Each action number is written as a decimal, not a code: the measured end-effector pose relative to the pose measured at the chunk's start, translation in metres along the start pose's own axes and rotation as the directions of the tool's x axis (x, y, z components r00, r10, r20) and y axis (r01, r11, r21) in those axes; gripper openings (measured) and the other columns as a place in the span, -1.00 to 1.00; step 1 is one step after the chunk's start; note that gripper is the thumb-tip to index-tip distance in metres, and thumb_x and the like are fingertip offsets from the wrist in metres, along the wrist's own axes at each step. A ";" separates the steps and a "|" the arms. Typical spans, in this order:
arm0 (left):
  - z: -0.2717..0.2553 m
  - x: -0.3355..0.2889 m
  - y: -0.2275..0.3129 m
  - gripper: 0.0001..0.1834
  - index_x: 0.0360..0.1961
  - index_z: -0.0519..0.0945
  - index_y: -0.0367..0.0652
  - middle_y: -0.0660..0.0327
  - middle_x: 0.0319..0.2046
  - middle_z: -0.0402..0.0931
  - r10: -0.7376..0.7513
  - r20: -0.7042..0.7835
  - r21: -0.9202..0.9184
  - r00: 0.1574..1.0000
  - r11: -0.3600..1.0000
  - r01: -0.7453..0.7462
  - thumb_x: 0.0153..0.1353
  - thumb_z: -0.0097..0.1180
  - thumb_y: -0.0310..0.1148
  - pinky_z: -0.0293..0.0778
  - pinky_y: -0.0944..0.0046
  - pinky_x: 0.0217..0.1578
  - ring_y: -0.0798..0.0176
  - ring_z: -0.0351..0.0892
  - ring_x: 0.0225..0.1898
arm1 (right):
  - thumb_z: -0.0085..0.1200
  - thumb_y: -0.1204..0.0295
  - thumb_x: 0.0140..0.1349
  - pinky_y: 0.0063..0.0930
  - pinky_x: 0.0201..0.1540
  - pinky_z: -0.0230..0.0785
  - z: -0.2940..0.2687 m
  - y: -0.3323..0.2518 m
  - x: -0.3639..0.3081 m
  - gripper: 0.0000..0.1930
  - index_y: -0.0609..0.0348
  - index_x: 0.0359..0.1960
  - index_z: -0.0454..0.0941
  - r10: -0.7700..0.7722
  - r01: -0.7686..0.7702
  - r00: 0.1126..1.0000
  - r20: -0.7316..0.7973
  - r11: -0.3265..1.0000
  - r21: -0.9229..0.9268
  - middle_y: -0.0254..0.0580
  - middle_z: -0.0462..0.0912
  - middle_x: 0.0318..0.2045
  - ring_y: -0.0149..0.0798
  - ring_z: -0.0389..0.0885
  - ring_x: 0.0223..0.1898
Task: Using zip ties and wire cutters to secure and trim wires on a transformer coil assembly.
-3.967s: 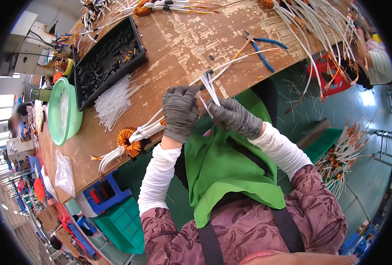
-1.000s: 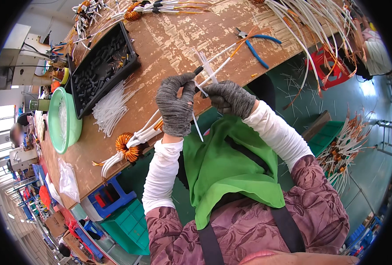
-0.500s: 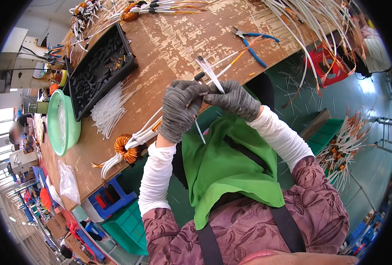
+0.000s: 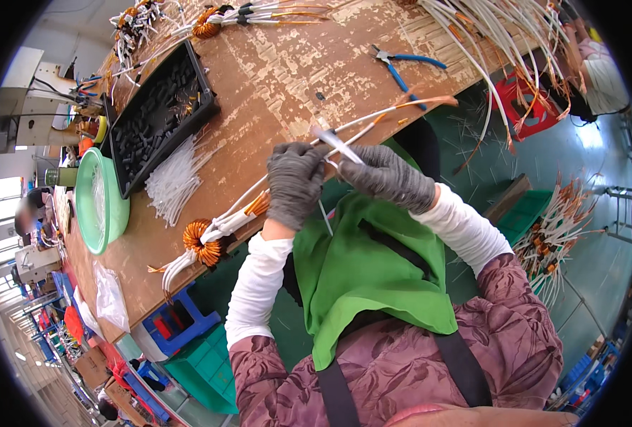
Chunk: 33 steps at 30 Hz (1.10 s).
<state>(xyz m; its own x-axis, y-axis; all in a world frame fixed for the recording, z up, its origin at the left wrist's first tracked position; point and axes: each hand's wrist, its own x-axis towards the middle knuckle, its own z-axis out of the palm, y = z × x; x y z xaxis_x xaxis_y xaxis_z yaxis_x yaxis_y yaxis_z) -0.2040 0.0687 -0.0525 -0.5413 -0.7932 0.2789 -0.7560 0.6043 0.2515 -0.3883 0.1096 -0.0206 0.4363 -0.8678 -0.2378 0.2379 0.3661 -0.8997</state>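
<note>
My left hand (image 4: 294, 183), in a grey glove, is closed around the white wires (image 4: 248, 196) that run from a copper-wound ring coil (image 4: 202, 242) at the table edge. My right hand (image 4: 388, 178), gloved too, is close beside it with the fingers closed on a small bundle of white cable ties (image 4: 338, 146), blurred at the far end. Past the hands, the wires' bare copper ends (image 4: 437, 102) reach to the right. One thin white tie (image 4: 326, 218) hangs below the left fingers over my green apron (image 4: 373, 263). The fingertips' exact grip is partly hidden.
A black tray (image 4: 205, 107) of black sleeves stands left, beside loose white cable ties (image 4: 177, 181) and a light green basin (image 4: 120, 213). Blue-handled cutters (image 4: 401, 71) lie ahead. Long wires (image 4: 472, 43) overhang the right table edge above a red stool (image 4: 526, 107).
Both hands have shifted slightly down and a little apart. The bundle in the right hand has tilted further left, and the wires' copper ends now reach further right.
</note>
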 end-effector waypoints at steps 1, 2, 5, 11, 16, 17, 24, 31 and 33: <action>-0.002 0.000 -0.002 -0.73 -0.29 0.59 -0.09 0.16 -0.38 0.50 -0.061 -0.059 -0.212 0.996 0.976 0.047 -0.12 0.08 -0.42 0.28 0.04 -0.21 0.02 0.41 -0.26 | 0.01 0.23 0.20 -0.71 -0.45 0.23 -0.006 -0.002 0.000 -0.74 0.18 -0.29 0.53 -0.006 0.006 1.000 -0.003 1.000 -0.006 -0.42 0.46 -0.57 -0.58 0.38 -0.48; -0.005 0.000 -0.003 -0.70 -0.25 0.58 -0.12 0.11 -0.36 0.50 -0.132 -0.102 -0.417 0.986 0.906 0.078 -0.10 0.05 -0.48 0.31 0.04 -0.20 -0.01 0.41 -0.26 | -0.04 0.20 0.22 -0.73 -0.48 0.21 -0.012 -0.003 0.001 -0.71 0.18 -0.27 0.52 0.039 -0.038 0.999 -0.018 0.999 0.028 -0.42 0.45 -0.59 -0.59 0.37 -0.50; -0.035 0.011 0.018 -0.73 -0.19 0.55 -0.23 0.15 -0.36 0.51 -0.266 -0.008 -0.724 0.964 0.667 0.178 0.02 0.05 -0.52 0.36 0.25 -0.22 0.20 0.45 -0.31 | -0.12 0.14 0.26 -0.73 -0.52 0.17 -0.021 -0.005 -0.002 -0.66 0.17 -0.22 0.51 0.079 -0.079 0.996 -0.046 0.997 -0.015 -0.42 0.44 -0.63 -0.59 0.36 -0.55; -0.043 0.021 0.030 -0.81 -0.32 0.57 -0.30 0.23 -0.45 0.53 -0.370 0.204 -0.914 0.907 0.261 0.312 0.05 0.16 -0.42 0.39 0.41 -0.33 0.43 0.46 -0.39 | -0.19 0.12 0.28 -0.68 -0.53 0.19 -0.008 -0.006 0.001 -0.62 0.17 -0.22 0.52 -0.017 0.015 1.000 -0.015 0.988 -0.152 -0.39 0.46 -0.66 -0.56 0.37 -0.62; -0.046 0.022 0.028 -0.82 -0.36 0.57 -0.31 0.27 -0.50 0.54 -0.426 0.141 -0.916 0.893 0.286 0.282 0.06 0.16 -0.41 0.40 0.41 -0.37 0.44 0.46 -0.46 | -0.20 0.15 0.29 -0.65 -0.48 0.25 -0.003 -0.014 0.001 -0.63 0.21 -0.23 0.51 -0.048 0.043 0.999 -0.026 0.984 -0.175 -0.35 0.50 -0.65 -0.54 0.41 -0.61; -0.046 0.021 0.027 -0.83 -0.37 0.57 -0.32 0.26 -0.50 0.55 -0.453 0.069 -0.902 0.889 0.351 0.249 0.06 0.15 -0.41 0.40 0.41 -0.39 0.44 0.46 -0.47 | -0.20 0.16 0.29 -0.65 -0.46 0.27 -0.004 -0.012 0.002 -0.63 0.22 -0.22 0.52 -0.074 0.065 0.996 -0.042 0.981 -0.185 -0.34 0.50 -0.64 -0.54 0.42 -0.59; -0.051 0.021 0.028 -0.89 -0.41 0.56 -0.30 0.22 -0.48 0.56 -0.383 0.130 -0.929 0.915 0.275 0.247 0.07 0.14 -0.45 0.43 0.43 -0.36 0.42 0.52 -0.44 | -0.13 0.15 0.27 -0.67 -0.47 0.27 0.006 -0.011 0.010 -0.62 0.24 -0.22 0.55 -0.135 0.111 0.988 -0.077 0.959 -0.259 -0.35 0.52 -0.65 -0.57 0.41 -0.59; -0.053 0.012 0.013 -0.90 -0.37 0.55 -0.29 0.23 -0.50 0.54 -0.418 0.089 -0.882 0.904 0.389 0.266 0.12 0.09 -0.47 0.42 0.37 -0.37 0.40 0.49 -0.45 | -0.12 0.12 0.27 -0.71 -0.55 0.20 0.009 -0.017 0.015 -0.62 0.17 -0.18 0.54 -0.014 0.004 0.998 -0.062 0.988 -0.155 -0.38 0.52 -0.63 -0.60 0.34 -0.63; -0.069 0.009 0.012 -0.86 -0.33 0.54 -0.29 0.23 -0.49 0.54 -0.500 0.014 -0.912 0.866 0.349 0.217 0.14 0.07 -0.43 0.41 0.37 -0.33 0.39 0.48 -0.42 | -0.13 0.11 0.27 -0.71 -0.60 0.18 0.007 -0.013 0.019 -0.62 0.16 -0.20 0.55 -0.011 0.000 0.993 -0.117 0.996 -0.092 -0.40 0.51 -0.60 -0.60 0.34 -0.64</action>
<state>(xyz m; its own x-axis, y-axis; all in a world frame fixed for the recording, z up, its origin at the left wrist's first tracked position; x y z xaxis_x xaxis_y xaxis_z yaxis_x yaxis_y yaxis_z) -0.1925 0.0742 0.0165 -0.0954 -0.9901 0.1025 -0.0456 0.1072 0.9932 -0.3767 0.0906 -0.0108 0.3289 -0.9051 -0.2694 0.1574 0.3339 -0.9294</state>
